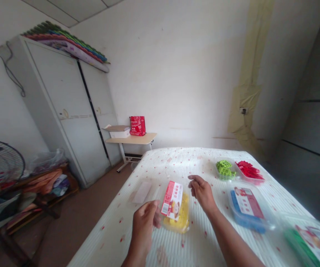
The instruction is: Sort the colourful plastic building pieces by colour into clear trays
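Observation:
A clear plastic container (180, 223) of yellow pieces sits in front of me, with a red-and-white label (172, 200) on its lid. My left hand (143, 224) is at its left edge, thumb and curled fingers closed on the rim; the exact contact is partly hidden. To the upper right of the container, my right hand (203, 191) hovers with nothing in it. Its index finger is stretched out and the other fingers are bent. A clear lid (143, 192) with a pale label back lies flat left of the container.
On the right of the dotted tablecloth (121, 231) stand open containers of lime-green pieces (225, 170) and red pieces (249, 171), plus lidded boxes of blue pieces (250, 218) and green pieces (301, 244). Behind, a small table (148, 138) bears a red bag (137, 126).

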Action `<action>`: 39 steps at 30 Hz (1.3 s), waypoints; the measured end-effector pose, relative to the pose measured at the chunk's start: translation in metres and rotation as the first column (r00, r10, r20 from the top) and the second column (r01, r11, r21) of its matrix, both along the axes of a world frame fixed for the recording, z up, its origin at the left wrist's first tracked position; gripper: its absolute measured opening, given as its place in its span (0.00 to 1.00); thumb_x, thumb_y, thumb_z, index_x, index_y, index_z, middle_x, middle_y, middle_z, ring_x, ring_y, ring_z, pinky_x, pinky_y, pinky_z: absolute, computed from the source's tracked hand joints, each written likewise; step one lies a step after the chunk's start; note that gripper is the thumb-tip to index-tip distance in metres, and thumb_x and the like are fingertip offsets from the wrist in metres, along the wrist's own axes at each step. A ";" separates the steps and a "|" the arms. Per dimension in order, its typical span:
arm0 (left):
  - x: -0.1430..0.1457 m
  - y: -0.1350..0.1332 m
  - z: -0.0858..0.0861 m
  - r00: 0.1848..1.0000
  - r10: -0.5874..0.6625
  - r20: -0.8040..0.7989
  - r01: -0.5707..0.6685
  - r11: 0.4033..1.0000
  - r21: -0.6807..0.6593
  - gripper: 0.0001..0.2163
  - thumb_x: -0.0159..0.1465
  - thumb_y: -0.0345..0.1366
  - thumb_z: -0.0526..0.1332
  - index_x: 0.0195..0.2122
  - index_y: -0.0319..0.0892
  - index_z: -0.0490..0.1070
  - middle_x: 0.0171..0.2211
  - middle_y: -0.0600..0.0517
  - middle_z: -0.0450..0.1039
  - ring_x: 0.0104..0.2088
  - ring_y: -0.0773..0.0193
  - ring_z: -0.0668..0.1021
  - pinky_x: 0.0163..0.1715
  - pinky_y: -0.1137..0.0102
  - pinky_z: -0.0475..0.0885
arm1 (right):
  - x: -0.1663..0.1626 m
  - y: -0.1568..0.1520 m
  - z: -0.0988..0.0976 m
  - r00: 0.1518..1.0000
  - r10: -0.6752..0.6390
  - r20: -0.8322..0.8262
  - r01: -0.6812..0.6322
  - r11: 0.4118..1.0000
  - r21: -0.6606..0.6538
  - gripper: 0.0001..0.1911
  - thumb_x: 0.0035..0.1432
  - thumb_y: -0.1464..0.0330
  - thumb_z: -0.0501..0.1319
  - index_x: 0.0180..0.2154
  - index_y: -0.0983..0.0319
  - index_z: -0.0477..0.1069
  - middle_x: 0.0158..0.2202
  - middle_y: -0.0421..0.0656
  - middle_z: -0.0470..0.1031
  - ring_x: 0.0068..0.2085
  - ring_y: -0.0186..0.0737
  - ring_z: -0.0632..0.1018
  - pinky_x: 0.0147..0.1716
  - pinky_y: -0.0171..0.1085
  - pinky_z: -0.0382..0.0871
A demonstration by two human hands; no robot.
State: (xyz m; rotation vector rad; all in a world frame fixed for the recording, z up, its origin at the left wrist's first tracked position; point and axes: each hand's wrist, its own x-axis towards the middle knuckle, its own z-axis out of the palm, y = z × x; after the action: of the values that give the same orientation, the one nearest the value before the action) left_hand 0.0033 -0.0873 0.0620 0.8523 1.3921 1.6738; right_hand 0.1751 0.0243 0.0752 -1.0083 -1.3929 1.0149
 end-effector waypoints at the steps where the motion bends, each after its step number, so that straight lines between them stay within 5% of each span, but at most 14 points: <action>1: 0.000 0.000 0.000 1.000 -0.012 -0.016 0.012 1.000 -0.009 0.15 0.51 0.47 0.63 0.25 0.37 0.70 0.17 0.56 0.67 0.16 0.71 0.67 0.14 0.76 0.62 | 0.001 0.000 0.000 1.000 0.013 -0.021 -0.013 1.000 0.001 0.17 0.50 0.60 0.50 0.36 0.64 0.68 0.21 0.37 0.67 0.16 0.30 0.64 0.15 0.31 0.56; 6: -0.005 0.008 -0.007 0.964 -0.069 -0.256 0.031 0.988 -0.149 0.14 0.52 0.47 0.58 0.20 0.41 0.64 0.13 0.58 0.62 0.12 0.70 0.65 0.11 0.76 0.57 | 0.003 0.003 -0.006 0.968 -0.022 0.251 0.016 1.000 0.024 0.16 0.52 0.60 0.53 0.38 0.63 0.69 0.20 0.37 0.68 0.19 0.33 0.68 0.19 0.32 0.61; 10: -0.017 0.021 -0.016 0.802 -0.061 -0.595 -0.065 0.980 -0.188 0.15 0.52 0.45 0.56 0.15 0.42 0.59 0.11 0.60 0.56 0.13 0.71 0.65 0.14 0.77 0.56 | 0.003 0.012 -0.017 0.793 -0.159 0.588 0.121 0.987 0.103 0.12 0.52 0.67 0.54 0.37 0.61 0.72 0.25 0.42 0.74 0.28 0.37 0.74 0.28 0.33 0.62; 13: -0.026 0.036 -0.017 0.777 -0.105 -0.621 -0.047 0.973 -0.224 0.11 0.52 0.44 0.58 0.19 0.43 0.66 0.14 0.58 0.64 0.18 0.69 0.69 0.17 0.76 0.58 | 0.002 0.016 -0.023 0.701 -0.164 0.694 0.140 0.986 0.092 0.12 0.53 0.68 0.53 0.36 0.58 0.74 0.30 0.42 0.77 0.31 0.37 0.75 0.30 0.32 0.60; 19: -0.021 0.078 -0.013 0.874 -0.142 -0.465 0.030 0.971 -0.239 0.10 0.49 0.43 0.61 0.25 0.42 0.72 0.19 0.55 0.71 0.22 0.66 0.73 0.21 0.75 0.61 | -0.001 0.028 -0.027 0.799 -0.100 0.593 0.121 0.993 0.004 0.10 0.49 0.70 0.55 0.33 0.59 0.74 0.34 0.43 0.77 0.35 0.37 0.75 0.33 0.32 0.62; 25: -0.009 0.106 -0.015 0.921 -0.143 -0.362 0.060 0.971 -0.232 0.10 0.47 0.42 0.62 0.18 0.41 0.67 0.10 0.60 0.59 0.13 0.71 0.63 0.15 0.75 0.54 | -0.003 0.035 -0.032 0.901 -0.034 0.432 0.120 0.978 -0.172 0.06 0.47 0.68 0.56 0.22 0.61 0.69 0.19 0.39 0.71 0.23 0.34 0.72 0.23 0.31 0.60; 30: -0.008 0.111 -0.023 0.961 -0.126 -0.248 0.076 0.977 -0.199 0.09 0.47 0.40 0.62 0.17 0.40 0.65 0.11 0.59 0.59 0.14 0.71 0.64 0.15 0.75 0.55 | -0.008 0.028 -0.031 0.973 0.024 0.231 0.054 0.944 -0.325 0.11 0.47 0.65 0.55 0.17 0.59 0.59 0.08 0.31 0.56 0.11 0.28 0.58 0.13 0.31 0.49; 39: -0.001 0.106 -0.027 0.994 -0.103 -0.035 0.097 0.986 -0.138 0.10 0.43 0.41 0.62 0.17 0.41 0.63 0.12 0.59 0.62 0.15 0.70 0.67 0.17 0.74 0.59 | -0.011 0.025 -0.029 0.999 0.040 -0.015 -0.042 0.894 -0.447 0.10 0.41 0.65 0.56 0.15 0.59 0.56 0.07 0.30 0.53 0.11 0.26 0.55 0.11 0.29 0.45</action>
State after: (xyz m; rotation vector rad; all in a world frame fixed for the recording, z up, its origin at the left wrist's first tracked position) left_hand 0.0025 0.0186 0.0349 0.8694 1.4504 1.4745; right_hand 0.1638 0.0490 0.0458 -1.3122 -1.2016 1.4098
